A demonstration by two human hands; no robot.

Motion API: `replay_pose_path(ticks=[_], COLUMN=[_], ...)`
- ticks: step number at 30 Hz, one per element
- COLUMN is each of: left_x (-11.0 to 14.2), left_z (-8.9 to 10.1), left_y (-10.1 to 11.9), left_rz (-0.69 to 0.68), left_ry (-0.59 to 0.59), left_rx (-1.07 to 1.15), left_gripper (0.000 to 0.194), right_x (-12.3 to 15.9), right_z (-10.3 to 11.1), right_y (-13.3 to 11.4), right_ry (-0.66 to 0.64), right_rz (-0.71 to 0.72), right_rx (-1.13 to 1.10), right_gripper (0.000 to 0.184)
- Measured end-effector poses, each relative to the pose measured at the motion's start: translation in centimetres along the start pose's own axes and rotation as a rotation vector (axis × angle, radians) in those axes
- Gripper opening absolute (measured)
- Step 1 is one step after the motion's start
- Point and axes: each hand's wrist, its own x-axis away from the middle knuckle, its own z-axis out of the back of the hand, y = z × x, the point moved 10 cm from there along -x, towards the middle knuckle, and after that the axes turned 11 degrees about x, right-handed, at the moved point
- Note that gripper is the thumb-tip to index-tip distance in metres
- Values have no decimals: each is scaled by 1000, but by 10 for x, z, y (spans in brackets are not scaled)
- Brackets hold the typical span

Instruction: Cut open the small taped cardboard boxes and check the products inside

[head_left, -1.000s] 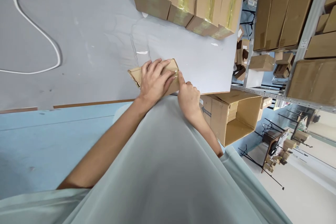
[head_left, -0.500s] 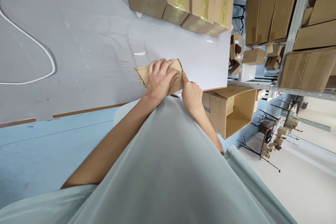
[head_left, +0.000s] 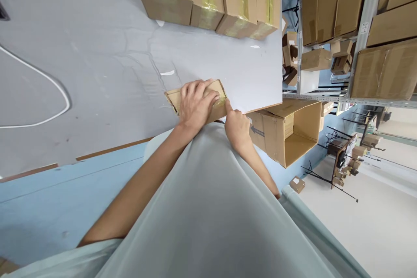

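A small cardboard box (head_left: 216, 114) lies at the near edge of the grey table (head_left: 110, 82), with a strip of yellowish tape visible on it. Across its top is my left hand (head_left: 194, 105), fingers bent over the box and thumb toward the tape, holding it down. My right hand (head_left: 237, 128) is at the box's right end, its index fingertip touching the edge near the tape. The other right fingers are curled in, and whether they hold anything is hidden. My shirt front covers the area just below the box.
Several taped cartons (head_left: 169, 6) stand in a row at the table's far side. A white cable (head_left: 61, 89) curves across the left. An open large carton (head_left: 275, 139) sits right of the table, below a metal shelf (head_left: 356, 56) stacked with boxes. A small paper scrap (head_left: 167, 73) lies beyond the box.
The camera view has shifted slightly, so the table and cartons appear moved. Both hands remain on the box, the right index finger still at its right edge.
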Motion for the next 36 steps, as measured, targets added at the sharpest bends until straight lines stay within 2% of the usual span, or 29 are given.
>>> replay_pose_path(ticks=[11, 15, 18, 20, 23, 27, 29, 31, 33, 36], left_x=[4, 6, 7, 9, 18, 43, 60, 79, 100, 132], left_z=[3, 6, 11, 14, 26, 65, 90, 115, 136, 154], left_y=[-1, -1, -4, -9, -19, -42, -53, -59, -61, -54], left_rz=[-16, -26, -1, 21, 65, 145, 190, 244, 307, 375], left_ry=[-34, -66, -52, -36, -3, 54, 85, 139, 228, 401], left_rx=[-62, -97, -138, -170, -218, -288, -304, -312, -320, -311], left_gripper=[27, 28, 34, 40, 51, 65, 72, 75, 75, 78], right_x=[3, 31, 45, 31, -33, -137, -169, -180, -177, -158], right_z=[-22, -20, -21, -28, -56, -108, -124, -129, -126, -110], right_y=[7, 18, 42, 63, 80, 50, 20, -11, -34, -48], right_ry=[-51, -110, -75, 1, 91, 8, -75, -148, -190, -169], right_rz=[40, 109, 98, 53, 40, 104, 142, 186, 226, 286], right_rx=[-32, -65, -106, -176, -445, -924, -1074, -1171, -1210, -1194], right_gripper=[82, 80, 74, 67, 49, 29, 24, 20, 18, 22])
